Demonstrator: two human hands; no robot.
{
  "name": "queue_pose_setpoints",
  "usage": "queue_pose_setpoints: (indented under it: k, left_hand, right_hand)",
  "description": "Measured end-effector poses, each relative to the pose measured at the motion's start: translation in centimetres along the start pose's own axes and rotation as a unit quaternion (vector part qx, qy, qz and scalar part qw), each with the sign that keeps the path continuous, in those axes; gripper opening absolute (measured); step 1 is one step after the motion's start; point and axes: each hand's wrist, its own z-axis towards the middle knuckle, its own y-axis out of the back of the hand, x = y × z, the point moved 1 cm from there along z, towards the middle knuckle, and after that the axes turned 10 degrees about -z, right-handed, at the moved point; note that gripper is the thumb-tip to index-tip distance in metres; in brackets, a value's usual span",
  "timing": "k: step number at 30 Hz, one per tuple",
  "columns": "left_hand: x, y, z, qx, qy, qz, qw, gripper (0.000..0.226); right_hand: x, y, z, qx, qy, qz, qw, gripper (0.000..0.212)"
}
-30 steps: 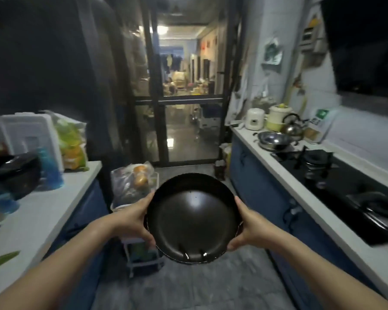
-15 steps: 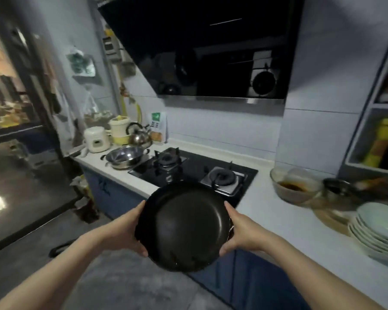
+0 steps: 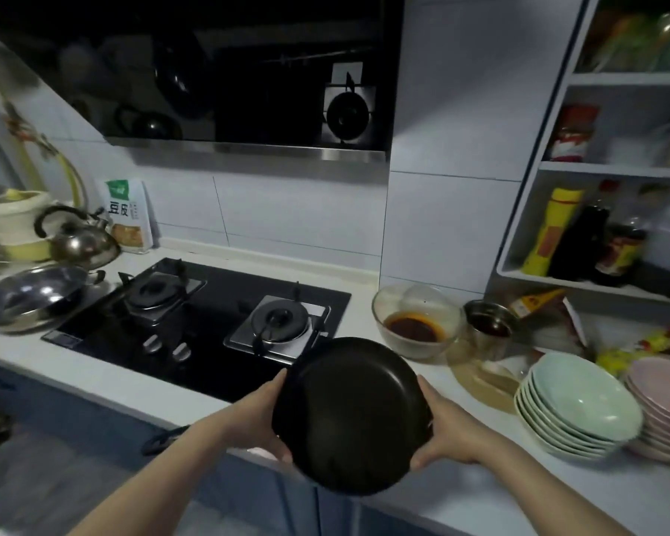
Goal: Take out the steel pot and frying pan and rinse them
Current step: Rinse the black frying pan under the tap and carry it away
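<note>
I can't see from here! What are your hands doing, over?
Left hand, right hand: both gripping the pan. Pan over the counter edge. Plates and bowl close by.

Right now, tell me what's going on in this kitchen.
A person holds a round black frying pan by its rim with both hands, left hand and right hand, above the edge of the white counter, in front of the black gas hob. A shiny steel pot sits on the counter left of the hob. No sink or running water is in view.
</note>
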Motion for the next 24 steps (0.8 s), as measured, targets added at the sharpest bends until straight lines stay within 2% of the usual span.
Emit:
queue_pose_setpoints:
  k: [2,6,10,18,22,24]
  left_hand:
    - [1.5,-0.9,2.6,0.000,0.005,0.001,1.000,0.121]
    - [4.6,-1.9,6.2,-0.001,0.030,-0.009,1.000,0.144]
    - [5.9,-1.8,8.6,0.012,0.039,-0.008,0.999,0.138]
    - [7.5,-1.9,10.7,0.042,0.054,-0.012,0.998,0.133]
    - [7.1,-1.7,11.7,0.060,0.089,-0.007,0.994,0.141]
    - [6.7,-1.6,12.1,0.054,0.086,-0.011,0.995,0.136]
  right_hand:
    - [-2.0,0.4,1.7,-0.001,-0.002,0.005,1.000,0.119]
    - [-5.2,0.4,4.9,0.017,-0.008,0.014,1.000,0.133]
    - [-7.1,-0.4,7.2,0.024,-0.019,0.028,0.999,0.146]
    - [-9.1,-2.0,8.7,0.032,-0.042,0.029,0.998,0.143]
    - [-10.0,-2.2,9.2,0.035,-0.090,0.016,0.995,0.152]
    - [-10.4,-2.3,9.4,0.038,-0.097,0.019,0.994,0.153]
